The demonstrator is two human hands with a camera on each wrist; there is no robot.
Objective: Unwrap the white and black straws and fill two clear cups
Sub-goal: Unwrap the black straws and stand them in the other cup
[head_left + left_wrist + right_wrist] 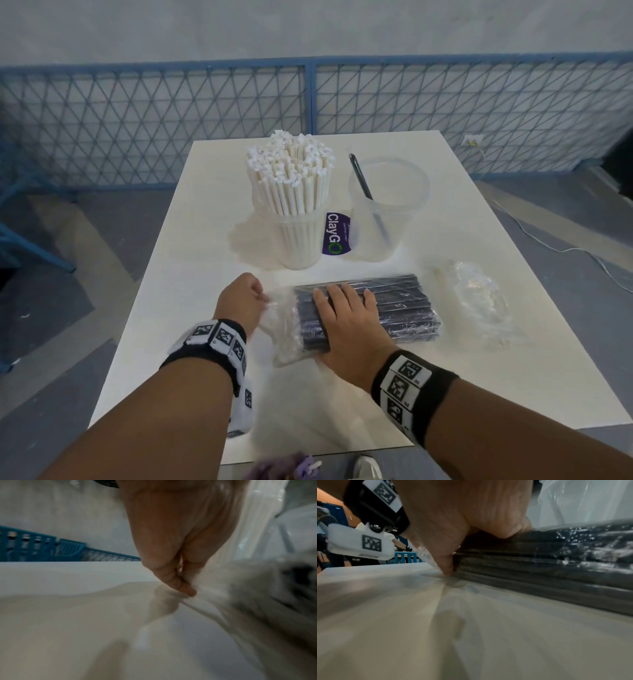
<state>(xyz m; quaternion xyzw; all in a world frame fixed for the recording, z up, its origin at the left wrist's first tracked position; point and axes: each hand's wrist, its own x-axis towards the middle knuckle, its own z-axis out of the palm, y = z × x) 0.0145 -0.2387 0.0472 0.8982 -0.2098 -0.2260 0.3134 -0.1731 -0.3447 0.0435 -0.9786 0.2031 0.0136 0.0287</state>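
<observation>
One bundle of black plastic straws (pixel 400 305), at lower centre, is held down by straight fingers of the right hand (pixel 346 322); its clear plastic wrapper (pixel 281 325) is pinched by the left hand (pixel 239 303). Steady leftward pulling is advised.

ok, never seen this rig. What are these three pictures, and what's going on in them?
No machine here: a person works with bare hands, wearing marker-printed wristbands. The wide picture comes from a head camera looking down; the other two come from wrist cameras looking along the fingers. On the white table stand a cup of white straws and a clear cup holding one black straw; a crumpled clear wrapper lies at the right. The right hand presses flat on a pack of black straws, while the left hand pinches its loose plastic end.
</observation>
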